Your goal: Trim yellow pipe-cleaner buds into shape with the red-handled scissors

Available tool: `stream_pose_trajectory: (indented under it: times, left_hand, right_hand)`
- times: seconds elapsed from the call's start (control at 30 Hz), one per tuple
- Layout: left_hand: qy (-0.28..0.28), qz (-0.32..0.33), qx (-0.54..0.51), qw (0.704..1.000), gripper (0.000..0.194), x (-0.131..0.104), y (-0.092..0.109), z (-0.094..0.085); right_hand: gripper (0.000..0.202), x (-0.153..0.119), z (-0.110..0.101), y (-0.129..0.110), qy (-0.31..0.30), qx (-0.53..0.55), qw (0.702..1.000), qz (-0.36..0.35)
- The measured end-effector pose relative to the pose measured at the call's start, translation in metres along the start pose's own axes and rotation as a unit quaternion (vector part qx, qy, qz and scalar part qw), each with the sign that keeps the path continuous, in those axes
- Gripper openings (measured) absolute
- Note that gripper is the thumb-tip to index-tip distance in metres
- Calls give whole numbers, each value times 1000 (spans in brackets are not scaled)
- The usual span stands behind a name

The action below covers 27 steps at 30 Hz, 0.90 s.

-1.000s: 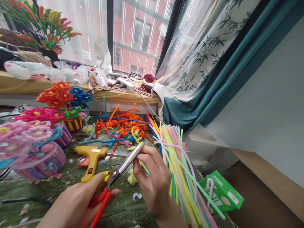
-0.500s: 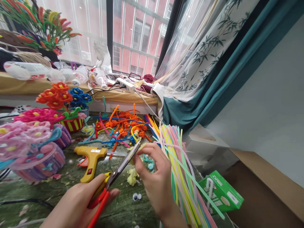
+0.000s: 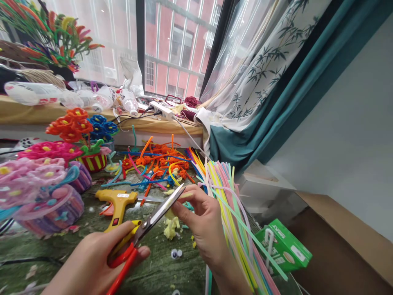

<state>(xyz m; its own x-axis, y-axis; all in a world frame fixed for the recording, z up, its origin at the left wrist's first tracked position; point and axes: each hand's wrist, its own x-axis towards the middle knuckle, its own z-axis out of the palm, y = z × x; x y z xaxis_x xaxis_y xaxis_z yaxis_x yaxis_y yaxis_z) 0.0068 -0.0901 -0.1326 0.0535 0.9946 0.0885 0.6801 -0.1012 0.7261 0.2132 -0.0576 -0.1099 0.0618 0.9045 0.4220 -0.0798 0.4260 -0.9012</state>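
Scissors (image 3: 159, 211) with red and yellow handles are in my left hand (image 3: 89, 256), fingers through the loops. Their blades lie nearly together and point up toward my right fingertips. My right hand (image 3: 204, 223) pinches a short pale yellow fuzzy piece (image 3: 188, 194), probably pipe cleaner, close beside the blade tips. Whether the blades touch it I cannot tell. Pale yellow fluff (image 3: 171, 228) lies on the table below the blades, near a pair of googly eyes (image 3: 176, 254). Left of the scissors rests a yellow glue gun (image 3: 118, 203).
Fuzzy flower pots, including a purple striped one (image 3: 50, 211), crowd the left side. Orange pipe-cleaner pieces (image 3: 159, 157) lie scattered at the back. A long bundle of pastel pipe cleaners (image 3: 236, 229) runs along the right, beside a green box (image 3: 284, 248). A power strip (image 3: 162, 110) sits on the sill.
My left hand and the scissors have moved slightly down and left. My right fingers have closed in nearer the blade tips. Small yellow bits now show on the table below my right hand.
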Motion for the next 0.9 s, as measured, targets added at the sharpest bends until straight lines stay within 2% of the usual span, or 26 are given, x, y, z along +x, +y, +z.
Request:
stream_pose_trajectory:
  times: [0.13, 0.3, 0.47, 0.9]
  left_hand:
    - [16, 5, 20, 1000, 46, 0, 6, -10]
    - [36, 41, 66, 996, 52, 7, -13, -10]
    - [11, 48, 91, 995, 53, 8, -24, -11]
    - [18, 59, 114, 992, 49, 10, -27, -12]
  right_hand:
    - [21, 2, -4, 0, -7, -28, 999, -29]
    - [20, 6, -12, -4, -33, -84, 994, -59]
    - [21, 8, -16, -10, -43, -127, 988, -82]
    - [20, 7, -19, -12, -81, -164, 981, -68]
